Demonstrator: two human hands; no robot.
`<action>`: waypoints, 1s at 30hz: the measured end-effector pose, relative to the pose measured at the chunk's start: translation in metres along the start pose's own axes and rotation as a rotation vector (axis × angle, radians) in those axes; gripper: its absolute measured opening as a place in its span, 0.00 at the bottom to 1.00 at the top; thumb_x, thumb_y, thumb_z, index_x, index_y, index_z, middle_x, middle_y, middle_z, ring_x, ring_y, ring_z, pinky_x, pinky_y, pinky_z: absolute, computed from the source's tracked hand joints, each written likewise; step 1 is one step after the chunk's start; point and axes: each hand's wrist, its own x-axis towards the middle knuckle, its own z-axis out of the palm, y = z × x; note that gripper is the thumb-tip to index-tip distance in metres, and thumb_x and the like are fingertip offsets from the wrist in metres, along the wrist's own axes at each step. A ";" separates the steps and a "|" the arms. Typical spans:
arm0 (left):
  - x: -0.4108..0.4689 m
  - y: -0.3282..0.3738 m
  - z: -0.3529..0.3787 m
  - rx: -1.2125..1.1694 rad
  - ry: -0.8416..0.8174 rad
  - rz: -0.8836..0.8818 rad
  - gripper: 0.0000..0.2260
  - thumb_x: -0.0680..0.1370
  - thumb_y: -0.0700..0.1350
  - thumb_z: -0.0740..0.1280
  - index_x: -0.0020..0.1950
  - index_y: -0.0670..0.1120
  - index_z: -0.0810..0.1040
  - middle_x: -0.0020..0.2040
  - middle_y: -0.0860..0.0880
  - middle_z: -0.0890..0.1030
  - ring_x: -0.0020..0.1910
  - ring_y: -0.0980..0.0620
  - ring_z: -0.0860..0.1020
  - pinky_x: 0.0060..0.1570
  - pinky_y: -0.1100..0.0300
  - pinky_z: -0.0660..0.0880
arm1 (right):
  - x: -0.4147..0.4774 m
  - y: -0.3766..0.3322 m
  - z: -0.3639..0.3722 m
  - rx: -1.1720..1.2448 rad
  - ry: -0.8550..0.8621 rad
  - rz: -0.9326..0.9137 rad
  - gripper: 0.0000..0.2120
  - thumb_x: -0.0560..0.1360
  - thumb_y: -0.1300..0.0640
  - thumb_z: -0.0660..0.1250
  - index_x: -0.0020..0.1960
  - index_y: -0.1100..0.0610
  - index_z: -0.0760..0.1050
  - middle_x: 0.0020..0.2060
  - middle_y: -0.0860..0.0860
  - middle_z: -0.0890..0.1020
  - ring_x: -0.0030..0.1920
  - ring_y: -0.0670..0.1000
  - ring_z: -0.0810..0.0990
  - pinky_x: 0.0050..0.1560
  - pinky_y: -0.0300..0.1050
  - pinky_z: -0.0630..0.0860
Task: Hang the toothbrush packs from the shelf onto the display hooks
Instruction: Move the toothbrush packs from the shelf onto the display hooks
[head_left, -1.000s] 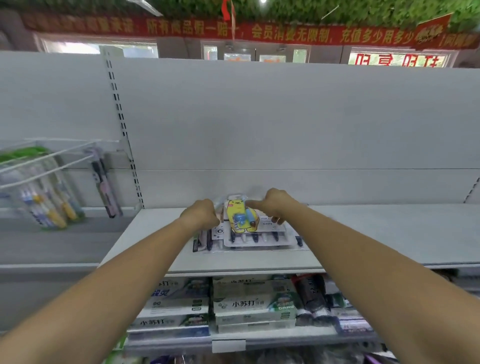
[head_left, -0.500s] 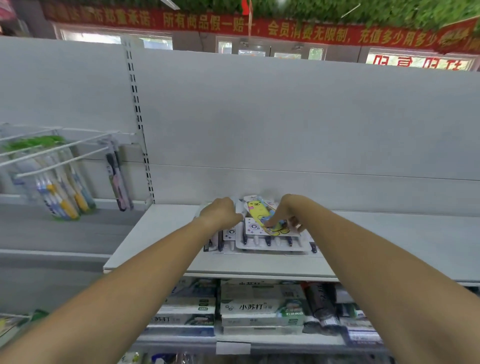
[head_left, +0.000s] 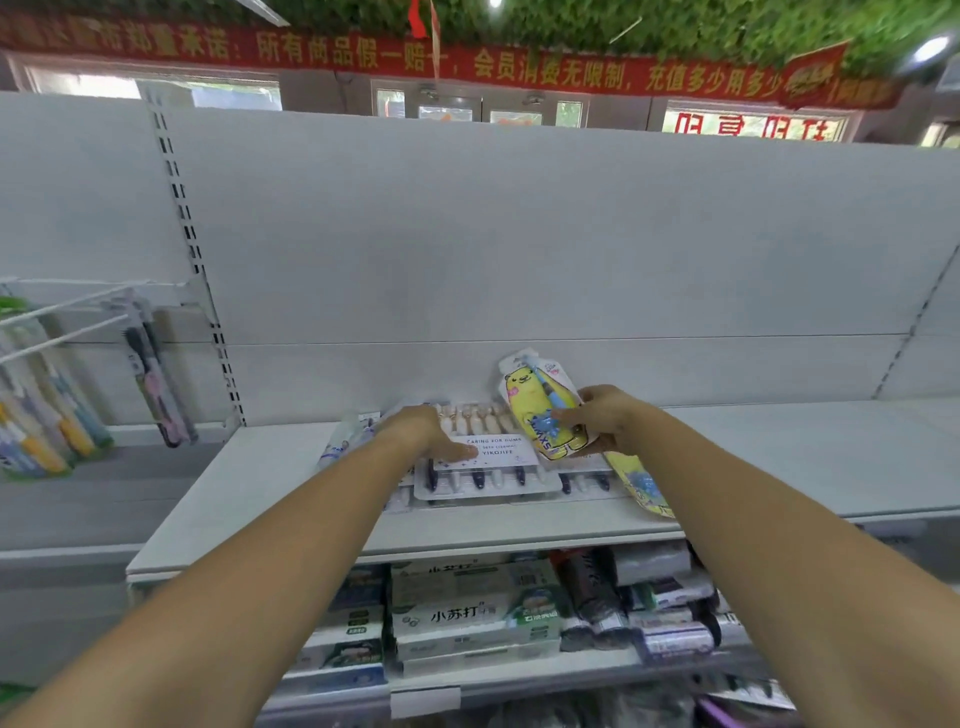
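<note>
A pile of white toothbrush multi-packs lies on the grey shelf. My right hand grips a yellow cartoon toothbrush pack and holds it tilted above the pile. A second yellow pack lies at the pile's right edge, partly under my right arm. My left hand rests on the top white pack, fingers stretched over its label. The display hooks jut out at the far left, with one dark pack and several coloured packs hanging from them.
A slotted upright divides the hook bay from the shelf bay. Boxes of toothpaste fill the shelf below. The grey back panel rises behind the pile.
My right hand has lifted the yellow pack off the pile and moved it right. My left hand has opened and slid onto the white pack's label. The view has shifted slightly.
</note>
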 end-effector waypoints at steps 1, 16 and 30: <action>-0.001 0.004 0.000 0.005 0.001 0.003 0.39 0.74 0.68 0.70 0.74 0.42 0.69 0.68 0.45 0.77 0.64 0.45 0.77 0.60 0.54 0.76 | 0.000 0.006 -0.004 0.077 0.020 -0.007 0.17 0.77 0.61 0.73 0.62 0.64 0.75 0.51 0.59 0.86 0.44 0.58 0.87 0.43 0.58 0.85; 0.004 0.002 -0.004 -0.632 0.041 -0.178 0.45 0.69 0.48 0.82 0.77 0.34 0.61 0.75 0.38 0.68 0.73 0.36 0.70 0.67 0.45 0.73 | -0.018 0.035 -0.040 0.443 0.067 -0.072 0.20 0.74 0.65 0.75 0.64 0.63 0.73 0.55 0.62 0.84 0.45 0.60 0.86 0.33 0.53 0.84; -0.122 -0.092 0.020 -1.302 0.346 0.097 0.25 0.74 0.32 0.74 0.64 0.54 0.73 0.50 0.47 0.87 0.48 0.48 0.86 0.54 0.48 0.83 | -0.084 0.037 -0.022 0.559 -0.161 -0.416 0.15 0.78 0.64 0.69 0.64 0.56 0.75 0.54 0.60 0.86 0.51 0.62 0.86 0.44 0.57 0.85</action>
